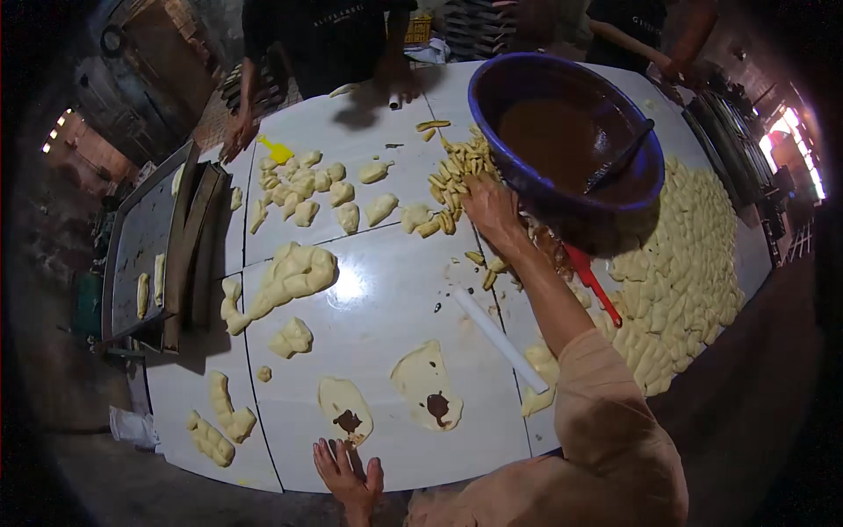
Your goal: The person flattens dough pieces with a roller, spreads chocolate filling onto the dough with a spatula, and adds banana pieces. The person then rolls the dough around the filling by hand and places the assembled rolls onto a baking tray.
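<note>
My left hand (348,477) lies with its fingers stretched at the near edge of the table, fingertips by a flattened oval of dough (337,393). A dark brown blob of filling (348,421) and a small pale piece sit on that dough. Beside it lies a larger flattened dough piece (420,376) with its own brown filling (437,405). My right arm reaches far forward, and my right hand (494,209) touches the pile of small yellowish pieces, like cut banana (457,165), next to the basin. Its fingers bend down into the pile, their tips hidden.
A purple basin (652,189) holds brown liquid and a dark utensil. A red-handled tool (597,285) and a white rolling rod (500,341) lie near my right arm. Many shaped dough pieces (676,281) cover the right side. Dough lumps (303,272) and trays (145,246) are left; people stand opposite.
</note>
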The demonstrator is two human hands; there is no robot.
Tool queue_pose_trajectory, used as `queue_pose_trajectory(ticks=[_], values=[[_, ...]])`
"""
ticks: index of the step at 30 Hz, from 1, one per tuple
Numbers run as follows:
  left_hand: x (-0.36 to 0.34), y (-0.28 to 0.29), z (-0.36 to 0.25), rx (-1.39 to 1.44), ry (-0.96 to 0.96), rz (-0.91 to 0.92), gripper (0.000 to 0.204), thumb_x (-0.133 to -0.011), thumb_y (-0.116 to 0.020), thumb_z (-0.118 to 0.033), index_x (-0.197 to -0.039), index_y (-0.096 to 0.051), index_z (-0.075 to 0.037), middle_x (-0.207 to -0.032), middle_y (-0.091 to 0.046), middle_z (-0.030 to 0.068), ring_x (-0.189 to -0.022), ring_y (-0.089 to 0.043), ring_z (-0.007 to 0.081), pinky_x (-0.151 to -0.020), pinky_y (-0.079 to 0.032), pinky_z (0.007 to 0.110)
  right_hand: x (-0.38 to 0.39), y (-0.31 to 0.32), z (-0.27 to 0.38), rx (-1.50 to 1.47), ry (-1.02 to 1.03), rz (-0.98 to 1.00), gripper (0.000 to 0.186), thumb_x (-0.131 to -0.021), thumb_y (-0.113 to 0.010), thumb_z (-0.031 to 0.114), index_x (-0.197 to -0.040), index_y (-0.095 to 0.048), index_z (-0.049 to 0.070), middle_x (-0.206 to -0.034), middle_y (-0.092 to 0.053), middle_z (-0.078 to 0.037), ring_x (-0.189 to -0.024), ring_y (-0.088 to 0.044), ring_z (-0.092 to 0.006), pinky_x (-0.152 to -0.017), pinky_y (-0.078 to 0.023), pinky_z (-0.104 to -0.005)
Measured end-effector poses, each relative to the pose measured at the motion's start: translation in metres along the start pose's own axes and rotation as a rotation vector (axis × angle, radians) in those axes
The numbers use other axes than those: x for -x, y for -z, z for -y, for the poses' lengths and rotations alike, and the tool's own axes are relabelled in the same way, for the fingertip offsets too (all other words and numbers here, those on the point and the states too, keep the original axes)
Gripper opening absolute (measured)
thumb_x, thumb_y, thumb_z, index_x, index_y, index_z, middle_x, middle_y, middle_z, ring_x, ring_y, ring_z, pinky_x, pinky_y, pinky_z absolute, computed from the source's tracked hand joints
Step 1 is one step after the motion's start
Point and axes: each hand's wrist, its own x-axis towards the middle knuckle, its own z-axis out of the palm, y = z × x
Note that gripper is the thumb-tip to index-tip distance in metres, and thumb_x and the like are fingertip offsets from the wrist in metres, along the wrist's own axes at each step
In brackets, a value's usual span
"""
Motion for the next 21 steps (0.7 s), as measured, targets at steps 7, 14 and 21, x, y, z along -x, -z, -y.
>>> queue_pose_trajectory(ticks=[7,14,21], values=[[-0.007,0.007,-0.010,0.008,0.057,0.037,0.069,-0.088,-0.070,-0.037,-0.144,-0.053,-0.001,-0.158,-0.034,0.0329,-0.147,-0.030,0.0534,-0.117,-0.030,0.064,-0.015,-0.009,-0.022,0.273,0.082,0.108,0.025,-0.086,-0.069,0.025,-0.101,-0.076,0.006,-0.099,-0.071,-0.020,-0.090,-0.071,-0.0420,-0.080,-0.056,-0.0540],[-0.006,0.005,-0.005,0.001,0.020,0.027,0.066,-0.090,-0.068,-0.032,-0.147,-0.051,-0.003,-0.159,-0.034,0.0323,-0.148,-0.031,0.0526,-0.114,-0.033,0.064,0.013,0.031,-0.026,0.051,-0.099,0.148,0.033,-0.088,-0.063,0.029,-0.101,-0.076,0.002,-0.087,-0.071,-0.026,-0.086,-0.072,-0.0431,-0.077,-0.056,-0.0520],[-0.005,0.001,-0.007,0.155,0.052,-0.050,0.065,-0.089,-0.070,-0.032,-0.147,-0.055,-0.007,-0.157,-0.039,0.0304,-0.146,-0.033,0.0522,-0.118,-0.027,0.065,0.033,0.073,-0.021,-0.811,-0.609,0.335,0.023,-0.096,-0.066,0.026,-0.111,-0.065,0.008,-0.074,-0.064,0.000,-0.061,-0.063,-0.0051,-0.048,-0.043,-0.0195]])
